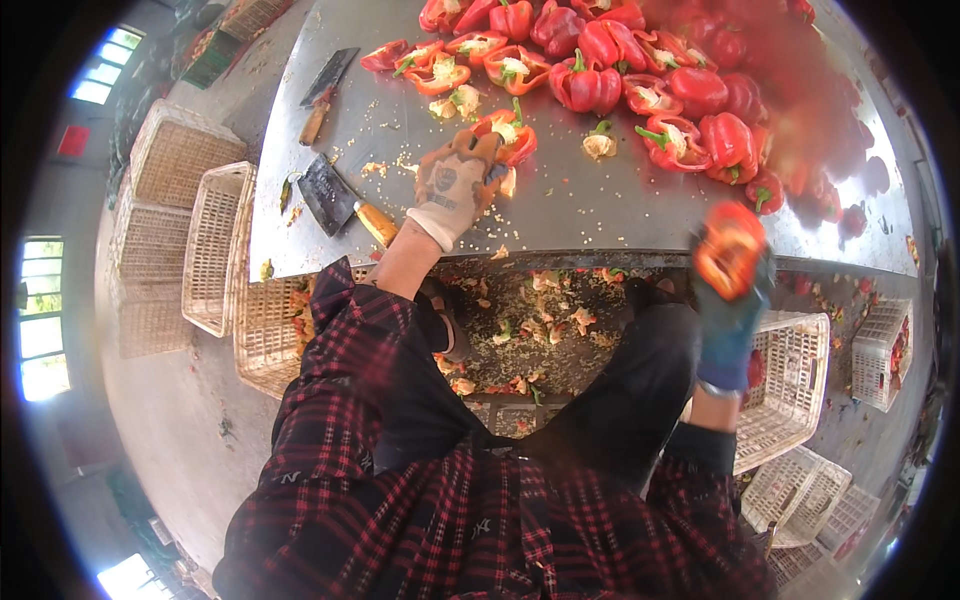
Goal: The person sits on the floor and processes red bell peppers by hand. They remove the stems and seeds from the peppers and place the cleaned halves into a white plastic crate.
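My left hand (456, 184), in a tan and brown work glove, curls over the left edge of a red bell pepper half (520, 142). That half lies cut side up on the metal table, with its green stem and pale seed core showing. A pale scrap lies by the thumb. My right hand (731, 300), in a blue-green glove and blurred, grips a hollow red pepper half (727, 251) near the table's front edge. No core shows inside this one. Two cleavers, one with a yellowish wooden handle (375, 223) and one farther back (330, 79), lie left of my left hand.
Red peppers (600, 45), whole and halved, cover the far side of the metal table (555, 210). Cut-out cores (600, 142) and seeds are scattered there. White plastic crates stand left (217, 247) and right (787, 390). Core scraps (540, 322) litter the floor between my legs.
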{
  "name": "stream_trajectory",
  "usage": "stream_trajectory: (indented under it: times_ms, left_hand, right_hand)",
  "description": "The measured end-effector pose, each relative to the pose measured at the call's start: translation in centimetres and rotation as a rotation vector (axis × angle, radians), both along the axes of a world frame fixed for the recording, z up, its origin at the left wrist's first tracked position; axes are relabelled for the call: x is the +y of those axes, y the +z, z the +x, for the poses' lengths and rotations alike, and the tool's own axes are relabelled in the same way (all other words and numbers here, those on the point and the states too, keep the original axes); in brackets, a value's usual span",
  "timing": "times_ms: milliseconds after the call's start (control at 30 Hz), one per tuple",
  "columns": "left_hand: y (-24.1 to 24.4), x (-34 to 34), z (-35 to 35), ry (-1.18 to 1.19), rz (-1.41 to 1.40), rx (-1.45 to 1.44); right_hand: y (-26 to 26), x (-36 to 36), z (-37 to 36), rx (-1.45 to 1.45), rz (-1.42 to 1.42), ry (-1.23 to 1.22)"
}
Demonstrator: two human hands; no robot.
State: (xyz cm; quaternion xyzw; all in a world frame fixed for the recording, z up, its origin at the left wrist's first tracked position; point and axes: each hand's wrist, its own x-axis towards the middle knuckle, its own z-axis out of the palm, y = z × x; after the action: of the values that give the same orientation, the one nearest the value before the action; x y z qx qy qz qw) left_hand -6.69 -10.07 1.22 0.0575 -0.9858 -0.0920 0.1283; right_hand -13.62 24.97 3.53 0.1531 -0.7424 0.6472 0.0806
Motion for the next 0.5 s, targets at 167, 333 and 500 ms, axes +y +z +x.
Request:
stream_trajectory:
  times_ms: [167,333,500]
  left_hand:
    - [-2.1,0.9,-1.2,0.008,-0.253,-0.087]
    - [-1.1,0.7,-1.7,-0.068,-0.005,0.14]
    - [3.5,4.8,-1.3,-0.326,0.159,0.357]
  right_hand:
    - [-8.3,21.0,2.6,-0.144,0.089,-0.274]
    - [-6.8,20.9,5.1,-0.134,0.372,-0.421]
    - [-1.1,4.2,1.4,-0.436,-0.553,0.267]
